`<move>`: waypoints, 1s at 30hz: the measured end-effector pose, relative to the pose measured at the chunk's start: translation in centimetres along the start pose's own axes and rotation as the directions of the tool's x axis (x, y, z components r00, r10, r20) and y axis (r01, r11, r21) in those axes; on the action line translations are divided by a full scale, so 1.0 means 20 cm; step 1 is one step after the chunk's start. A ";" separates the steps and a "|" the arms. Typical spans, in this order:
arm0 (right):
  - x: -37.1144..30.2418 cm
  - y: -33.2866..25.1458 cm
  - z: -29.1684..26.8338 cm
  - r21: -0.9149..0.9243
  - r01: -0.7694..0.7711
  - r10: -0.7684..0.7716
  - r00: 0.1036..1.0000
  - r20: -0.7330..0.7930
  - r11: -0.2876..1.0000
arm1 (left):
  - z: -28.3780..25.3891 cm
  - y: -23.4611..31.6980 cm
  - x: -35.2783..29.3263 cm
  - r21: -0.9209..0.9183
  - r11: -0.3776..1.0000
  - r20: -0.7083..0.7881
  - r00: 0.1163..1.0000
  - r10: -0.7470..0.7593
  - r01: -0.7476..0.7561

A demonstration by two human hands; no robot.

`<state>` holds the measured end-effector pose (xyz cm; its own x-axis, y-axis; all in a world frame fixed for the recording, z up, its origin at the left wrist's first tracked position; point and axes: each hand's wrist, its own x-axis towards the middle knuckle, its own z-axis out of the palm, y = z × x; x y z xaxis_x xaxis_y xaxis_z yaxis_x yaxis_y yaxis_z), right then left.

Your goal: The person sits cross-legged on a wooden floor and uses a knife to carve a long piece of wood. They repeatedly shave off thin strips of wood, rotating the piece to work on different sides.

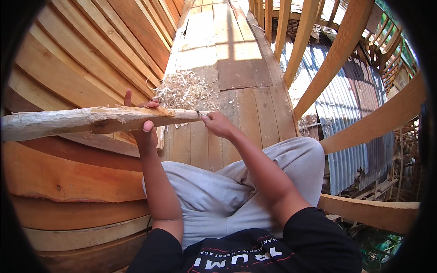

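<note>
A long, pale wooden pole [104, 120], rough and partly whittled, lies level across the view from the left rim and tapers toward the right. My left hand [146, 132] holds it from below, thumb on the near side, other fingers on the far side, one finger pointing up. At the thin tip, my right hand [219, 124] is closed with its fingers pinched on the end. A small dark strip [199, 113] crosses the pole just beside those fingers; whether it is a blade or a band I cannot tell.
I sit cross-legged on a plank floor [261, 109]. Curled wood shavings [184, 91] are heaped beyond the pole. Stacked boards [77, 175] line the left. Wooden railing posts [334, 57] stand at the right, with corrugated metal roofing [348, 154] beyond and below them.
</note>
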<state>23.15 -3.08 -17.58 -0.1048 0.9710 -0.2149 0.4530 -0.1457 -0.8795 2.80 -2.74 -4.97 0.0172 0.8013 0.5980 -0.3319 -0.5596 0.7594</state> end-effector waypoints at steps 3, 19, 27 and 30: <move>0.07 0.20 0.08 0.035 -0.134 0.136 0.989 -0.053 0.990 | -0.01 -0.01 -0.02 -0.125 0.989 -0.105 0.990 -0.092 0.079; -0.05 0.00 0.14 -0.078 -0.144 0.118 0.955 -0.273 0.986 | 0.05 -0.06 -0.06 0.067 0.996 -0.517 0.852 0.082 -0.055; -0.02 0.14 0.06 -0.116 -0.256 0.208 0.925 -0.318 0.960 | 0.13 -0.07 -0.07 0.045 0.997 -0.414 0.907 0.071 -0.057; 0.00 0.11 0.12 -0.078 -0.165 0.137 0.950 -0.281 0.983 | 0.13 -0.08 -0.09 0.114 0.990 -0.392 0.912 0.119 -0.080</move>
<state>21.98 -3.96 -20.59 0.2113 0.9557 -0.2051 0.5318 -0.2885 -0.7962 5.80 -3.80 -6.53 -0.3932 0.7473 0.5356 -0.2227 -0.6426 0.7331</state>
